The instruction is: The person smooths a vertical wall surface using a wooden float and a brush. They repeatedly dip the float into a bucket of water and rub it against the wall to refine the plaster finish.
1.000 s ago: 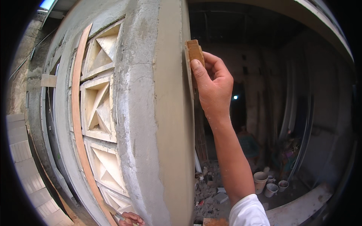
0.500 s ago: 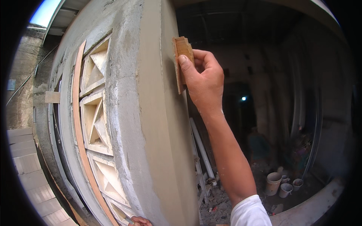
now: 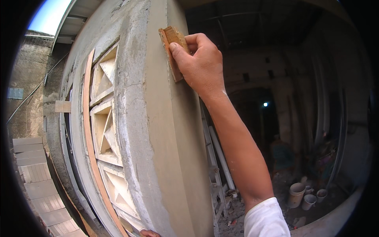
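My right hand [image 3: 203, 65] grips a small wooden plastering float [image 3: 175, 36] by its block-like handle, thumb on the near side and fingers curled behind. The float's thin board stands nearly upright against the corner of a pillar coated in smooth tan plaster [image 3: 160, 118], high up on it. At the bottom edge a little of my left hand [image 3: 150, 233] shows beside the wall; its fingers are mostly cut off by the picture's edge. Whether it holds anything is hidden.
Left of the pillar, pale ventilation blocks [image 3: 106, 134] sit in the grey wall, with a long wooden strip [image 3: 90, 136] alongside. Behind my right arm lies a dark room with a ladder [image 3: 215, 181], a pale pipe [image 3: 222, 158], rubble [image 3: 235, 211] and several buckets [image 3: 296, 195].
My right hand has moved the float up and to the left, onto the pillar's corner. The view has shifted slightly, and less of my left hand shows.
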The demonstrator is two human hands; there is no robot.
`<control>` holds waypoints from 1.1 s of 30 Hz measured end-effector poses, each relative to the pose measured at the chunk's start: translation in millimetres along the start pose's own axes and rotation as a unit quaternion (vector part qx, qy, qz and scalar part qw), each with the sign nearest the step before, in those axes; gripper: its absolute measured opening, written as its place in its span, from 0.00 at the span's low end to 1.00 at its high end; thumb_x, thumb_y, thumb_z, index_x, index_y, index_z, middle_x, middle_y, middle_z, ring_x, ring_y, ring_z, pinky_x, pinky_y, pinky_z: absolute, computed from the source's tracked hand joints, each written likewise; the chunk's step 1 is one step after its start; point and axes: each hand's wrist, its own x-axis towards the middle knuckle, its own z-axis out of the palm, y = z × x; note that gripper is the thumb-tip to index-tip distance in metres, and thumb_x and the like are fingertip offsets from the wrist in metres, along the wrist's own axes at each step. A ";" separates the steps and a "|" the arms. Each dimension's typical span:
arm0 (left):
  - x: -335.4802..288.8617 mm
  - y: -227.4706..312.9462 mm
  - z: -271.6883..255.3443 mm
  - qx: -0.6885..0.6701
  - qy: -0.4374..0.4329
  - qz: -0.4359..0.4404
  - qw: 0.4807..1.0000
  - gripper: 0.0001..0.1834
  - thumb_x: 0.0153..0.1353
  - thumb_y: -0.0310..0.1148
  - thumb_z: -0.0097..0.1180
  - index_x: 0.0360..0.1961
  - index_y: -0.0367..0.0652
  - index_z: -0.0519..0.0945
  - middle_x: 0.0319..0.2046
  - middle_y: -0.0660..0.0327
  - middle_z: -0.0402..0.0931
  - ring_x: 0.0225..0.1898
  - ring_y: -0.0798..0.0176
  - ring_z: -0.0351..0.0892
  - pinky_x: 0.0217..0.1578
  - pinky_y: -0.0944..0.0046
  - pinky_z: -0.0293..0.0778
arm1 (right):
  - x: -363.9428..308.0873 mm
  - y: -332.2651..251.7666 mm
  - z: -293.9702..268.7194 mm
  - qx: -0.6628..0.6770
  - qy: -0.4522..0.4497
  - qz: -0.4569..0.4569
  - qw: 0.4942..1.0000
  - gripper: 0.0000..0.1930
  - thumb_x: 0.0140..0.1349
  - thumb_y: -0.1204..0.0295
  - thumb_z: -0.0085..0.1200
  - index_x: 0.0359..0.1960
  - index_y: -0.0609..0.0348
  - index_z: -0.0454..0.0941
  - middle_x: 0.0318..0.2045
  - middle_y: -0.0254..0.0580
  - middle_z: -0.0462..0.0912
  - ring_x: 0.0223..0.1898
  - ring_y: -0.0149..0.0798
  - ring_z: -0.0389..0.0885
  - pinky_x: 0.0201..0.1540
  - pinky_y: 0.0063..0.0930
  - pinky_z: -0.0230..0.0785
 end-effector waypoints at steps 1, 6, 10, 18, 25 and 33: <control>-1.1 2.3 -1.5 0.008 0.006 0.002 1.000 0.36 0.63 0.70 0.55 0.35 0.42 0.76 0.23 0.59 0.77 0.17 0.64 0.75 0.19 0.64 0.77 | -0.6 0.6 5.9 -0.008 -0.005 -0.011 1.000 0.18 0.63 0.61 0.62 0.42 0.67 0.80 0.34 0.53 0.87 0.38 0.47 0.89 0.47 0.39 0.79; 1.6 -5.0 9.5 -0.023 0.000 -0.007 1.000 0.35 0.64 0.70 0.53 0.35 0.42 0.76 0.23 0.58 0.77 0.17 0.64 0.75 0.18 0.65 0.75 | 55.4 67.3 -6.5 -0.128 -0.044 0.149 0.980 0.19 0.62 0.60 0.62 0.42 0.67 0.81 0.36 0.55 0.88 0.44 0.52 0.88 0.55 0.41 0.76; -0.1 -4.4 1.6 -0.032 0.007 0.024 0.999 0.34 0.67 0.68 0.51 0.36 0.43 0.75 0.23 0.58 0.77 0.17 0.64 0.74 0.18 0.65 0.74 | 50.8 31.3 -17.3 0.039 0.027 0.089 0.995 0.18 0.62 0.60 0.63 0.42 0.67 0.81 0.36 0.52 0.88 0.41 0.44 0.89 0.49 0.36 0.80; -2.8 -9.6 3.9 -0.041 0.004 0.029 0.999 0.34 0.67 0.69 0.50 0.37 0.43 0.75 0.24 0.57 0.77 0.17 0.64 0.74 0.19 0.65 0.74 | 85.9 44.1 18.3 -0.104 -0.018 0.076 0.992 0.19 0.58 0.60 0.61 0.40 0.68 0.80 0.39 0.58 0.87 0.44 0.55 0.87 0.52 0.43 0.77; -0.2 -9.1 3.5 -0.045 0.012 0.014 0.999 0.34 0.67 0.69 0.49 0.38 0.42 0.75 0.24 0.58 0.76 0.17 0.63 0.74 0.19 0.66 0.74 | 106.0 22.0 13.0 0.032 0.040 0.052 0.997 0.20 0.57 0.58 0.63 0.38 0.66 0.84 0.38 0.51 0.88 0.41 0.45 0.87 0.49 0.36 0.77; -0.4 -17.9 2.9 -0.055 0.020 -0.016 0.998 0.35 0.67 0.70 0.48 0.38 0.44 0.75 0.22 0.58 0.76 0.17 0.64 0.73 0.19 0.66 0.74 | 144.7 25.9 27.8 -0.112 -0.050 0.167 0.978 0.21 0.56 0.62 0.63 0.43 0.69 0.84 0.49 0.56 0.86 0.52 0.49 0.87 0.55 0.37 0.79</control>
